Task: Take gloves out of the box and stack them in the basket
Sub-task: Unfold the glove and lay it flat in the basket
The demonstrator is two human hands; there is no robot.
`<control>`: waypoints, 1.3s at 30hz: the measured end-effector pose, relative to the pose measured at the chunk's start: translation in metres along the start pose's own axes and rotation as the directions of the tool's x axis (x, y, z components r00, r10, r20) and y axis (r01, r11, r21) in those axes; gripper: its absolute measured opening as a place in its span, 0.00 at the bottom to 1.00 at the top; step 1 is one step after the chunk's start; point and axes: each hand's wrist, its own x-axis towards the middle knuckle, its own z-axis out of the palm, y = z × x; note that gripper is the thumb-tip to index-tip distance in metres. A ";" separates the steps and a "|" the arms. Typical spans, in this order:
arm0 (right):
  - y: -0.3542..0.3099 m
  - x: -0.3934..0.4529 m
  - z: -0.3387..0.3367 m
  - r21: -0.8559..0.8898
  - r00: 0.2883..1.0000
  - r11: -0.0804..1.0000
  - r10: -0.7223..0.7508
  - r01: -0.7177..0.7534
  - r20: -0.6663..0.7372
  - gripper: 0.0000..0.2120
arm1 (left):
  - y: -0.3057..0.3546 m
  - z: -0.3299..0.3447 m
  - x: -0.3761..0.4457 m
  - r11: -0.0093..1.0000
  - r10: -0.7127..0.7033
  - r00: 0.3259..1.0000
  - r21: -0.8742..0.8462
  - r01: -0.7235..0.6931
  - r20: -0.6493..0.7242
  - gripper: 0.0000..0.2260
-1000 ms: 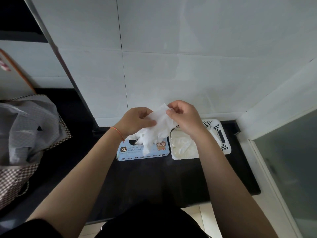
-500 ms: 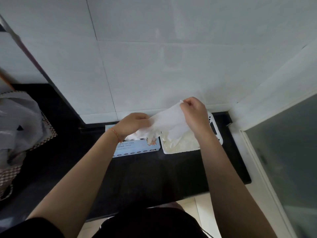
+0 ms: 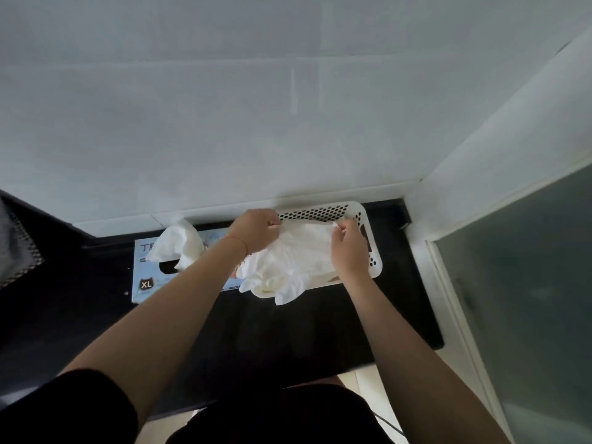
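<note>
Both hands, my left hand (image 3: 258, 227) and right hand (image 3: 347, 248), pinched the glove (image 3: 298, 251) in a fingertip grip over the basket (image 3: 363, 216) beside the box (image 3: 147, 274), where its fingers drooped past the basket's near rim and might have slid out.
</note>
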 end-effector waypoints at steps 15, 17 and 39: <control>0.053 0.059 0.001 -0.521 0.877 0.714 -0.451 0.466 0.167 0.18 | 0.039 0.106 -0.013 0.834 0.195 0.977 0.510 -0.209 0.082 0.38; 0.059 0.064 0.004 -0.619 0.837 0.597 -0.511 0.510 0.198 0.20 | 0.032 0.104 -0.009 0.822 0.145 0.986 0.545 -0.164 0.078 0.41; 0.025 0.049 -0.013 -0.784 0.853 0.369 -0.370 0.500 0.369 0.12 | 0.024 0.090 0.010 0.904 0.014 0.975 0.415 -0.107 0.220 0.48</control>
